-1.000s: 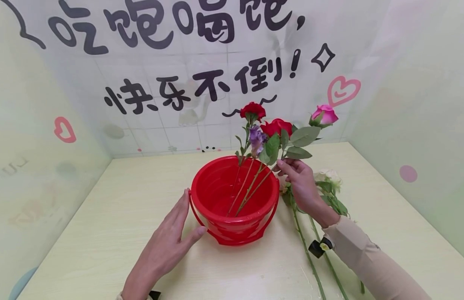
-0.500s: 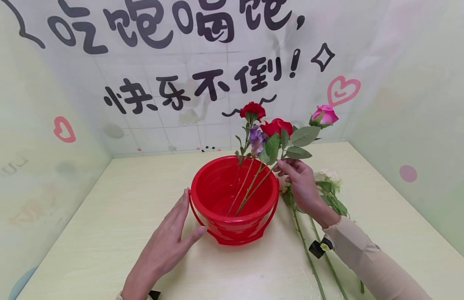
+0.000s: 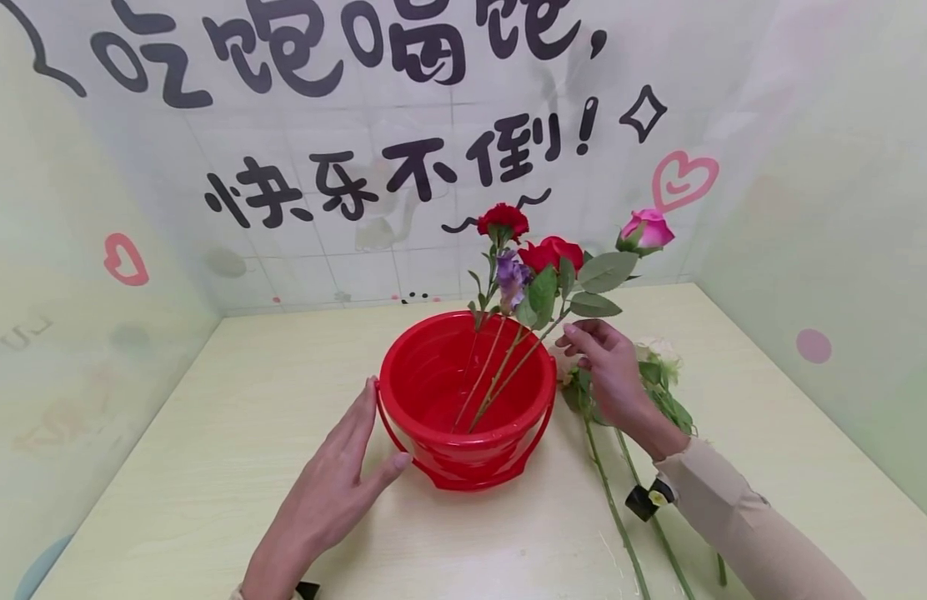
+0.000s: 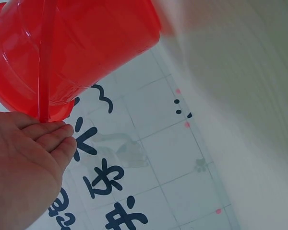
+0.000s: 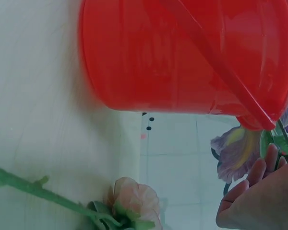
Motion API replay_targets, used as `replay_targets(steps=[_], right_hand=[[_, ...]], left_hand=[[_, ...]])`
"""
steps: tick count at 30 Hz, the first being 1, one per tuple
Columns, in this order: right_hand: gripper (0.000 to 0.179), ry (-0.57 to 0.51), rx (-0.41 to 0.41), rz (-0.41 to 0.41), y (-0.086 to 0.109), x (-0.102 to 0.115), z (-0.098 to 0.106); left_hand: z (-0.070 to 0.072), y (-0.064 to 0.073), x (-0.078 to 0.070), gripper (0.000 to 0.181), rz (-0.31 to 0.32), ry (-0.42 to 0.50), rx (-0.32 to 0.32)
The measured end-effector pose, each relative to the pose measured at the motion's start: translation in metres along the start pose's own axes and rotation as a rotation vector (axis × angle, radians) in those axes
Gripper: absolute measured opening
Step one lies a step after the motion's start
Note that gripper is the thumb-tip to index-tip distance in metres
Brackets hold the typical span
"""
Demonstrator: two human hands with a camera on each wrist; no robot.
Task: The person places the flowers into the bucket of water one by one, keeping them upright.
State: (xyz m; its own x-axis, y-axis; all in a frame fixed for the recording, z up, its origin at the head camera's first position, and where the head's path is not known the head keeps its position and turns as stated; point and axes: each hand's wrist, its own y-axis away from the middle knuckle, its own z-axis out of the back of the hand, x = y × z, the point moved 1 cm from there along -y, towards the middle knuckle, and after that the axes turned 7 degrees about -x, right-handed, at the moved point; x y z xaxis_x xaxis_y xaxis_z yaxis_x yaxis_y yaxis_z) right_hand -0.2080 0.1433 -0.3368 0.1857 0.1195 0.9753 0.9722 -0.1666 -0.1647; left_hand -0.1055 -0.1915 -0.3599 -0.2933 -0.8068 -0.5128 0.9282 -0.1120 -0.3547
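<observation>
Left hand, fingers straight, touched left of bucket, likely steadying it; right hand, fingers loosely bent, empty, beside flowers leaning right, propped by bucket.

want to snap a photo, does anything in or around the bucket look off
Nothing looks damaged; the red bucket stands upright. The one lopsided thing is the flowers in it: all lean right, the pink rose reaching furthest out.

Top lettering cut off by head view's upper edge. Lower ends of leaning stems hidden in bucket. Loose flowers partly covered by right hand. Bucket cropped in both wrist views.
</observation>
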Motion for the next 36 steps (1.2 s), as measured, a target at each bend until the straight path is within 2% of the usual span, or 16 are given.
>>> replay_targets(steps=[6,11,21,29,36], right_hand=[[0.011,0.036,-0.006,0.001,0.001,-0.002,0.013],[0.01,0.073,-0.006,-0.003,-0.001,-0.006,0.033],[0.014,0.224,0.041,-0.087,0.001,-0.011,0.08],[0.018,0.409,0.128,-0.139,0.002,-0.024,0.1],[0.02,0.462,0.25,-0.154,0.009,-0.037,0.101]], left_hand=[[0.0,0.0,-0.001,0.095,0.012,-0.01,0.005],[0.0,0.0,-0.001,0.095,0.023,-0.015,0.013],[0.001,-0.001,-0.001,0.096,0.019,-0.016,0.018],[0.0,-0.001,-0.001,0.096,0.019,-0.017,0.02],[-0.001,-0.002,-0.001,0.096,0.019,-0.012,0.02]])
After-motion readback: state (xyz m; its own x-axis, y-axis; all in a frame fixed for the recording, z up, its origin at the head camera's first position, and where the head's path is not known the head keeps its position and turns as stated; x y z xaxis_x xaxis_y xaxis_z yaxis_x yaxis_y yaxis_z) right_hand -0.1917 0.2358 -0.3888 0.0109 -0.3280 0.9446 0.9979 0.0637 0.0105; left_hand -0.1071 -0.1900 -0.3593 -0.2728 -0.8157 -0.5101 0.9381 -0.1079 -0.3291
